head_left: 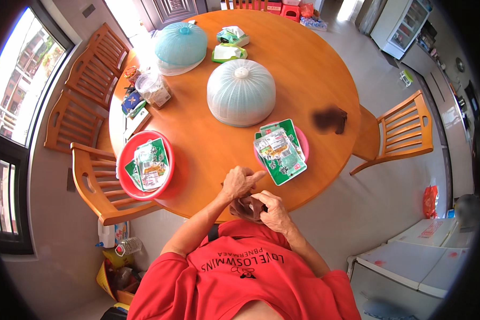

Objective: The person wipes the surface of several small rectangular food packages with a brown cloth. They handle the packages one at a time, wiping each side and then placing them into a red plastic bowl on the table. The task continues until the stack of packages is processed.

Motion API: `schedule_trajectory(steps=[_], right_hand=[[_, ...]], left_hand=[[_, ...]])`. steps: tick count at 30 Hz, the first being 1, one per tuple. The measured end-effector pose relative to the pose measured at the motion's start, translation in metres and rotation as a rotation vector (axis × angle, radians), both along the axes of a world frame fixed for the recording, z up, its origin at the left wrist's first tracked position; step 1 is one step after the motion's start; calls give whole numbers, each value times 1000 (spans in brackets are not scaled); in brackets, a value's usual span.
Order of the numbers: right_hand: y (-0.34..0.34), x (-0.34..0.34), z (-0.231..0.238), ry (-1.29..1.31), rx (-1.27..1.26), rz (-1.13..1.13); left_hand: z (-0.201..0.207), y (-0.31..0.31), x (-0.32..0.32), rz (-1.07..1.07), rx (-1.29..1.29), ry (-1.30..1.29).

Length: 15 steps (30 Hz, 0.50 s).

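A crumpled brown cloth (245,207) is bunched between my hands, just in front of my red shirt at the table's near edge. My right hand (274,213) is closed on its right side. Above it, my left hand (241,182) has its fingers curled over the cloth, with one digit stretched to the right; its fingertips are partly hidden. Just beyond my hands, green and clear printed packets (284,154) lie stacked over a pink basin (303,140). More such packets (150,164) rest inside a red basin (168,178) to the left.
On the round wooden table (304,69) are a white mesh food cover (241,93), a blue food cover (180,48), tissue packs (229,52), a clear plastic tub (153,89) and a dark brown cloth-like item (330,119). Wooden chairs (405,128) surround it. A white appliance (410,256) stands lower right.
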State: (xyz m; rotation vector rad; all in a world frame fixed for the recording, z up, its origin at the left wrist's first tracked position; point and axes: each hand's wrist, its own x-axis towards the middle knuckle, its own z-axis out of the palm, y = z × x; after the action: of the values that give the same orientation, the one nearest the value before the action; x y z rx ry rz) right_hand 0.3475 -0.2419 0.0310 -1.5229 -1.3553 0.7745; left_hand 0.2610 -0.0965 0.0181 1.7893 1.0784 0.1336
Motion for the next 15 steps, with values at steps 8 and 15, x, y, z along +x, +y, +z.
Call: schedule_trajectory(steps=[8, 15], right_hand=[[-30, 49, -2, 29, -49, 50], [-29, 70, 1, 120, -37, 127]], left_hand=[[-24, -30, 35, 150, -177, -118], [-3, -41, 24, 581, -567, -669]])
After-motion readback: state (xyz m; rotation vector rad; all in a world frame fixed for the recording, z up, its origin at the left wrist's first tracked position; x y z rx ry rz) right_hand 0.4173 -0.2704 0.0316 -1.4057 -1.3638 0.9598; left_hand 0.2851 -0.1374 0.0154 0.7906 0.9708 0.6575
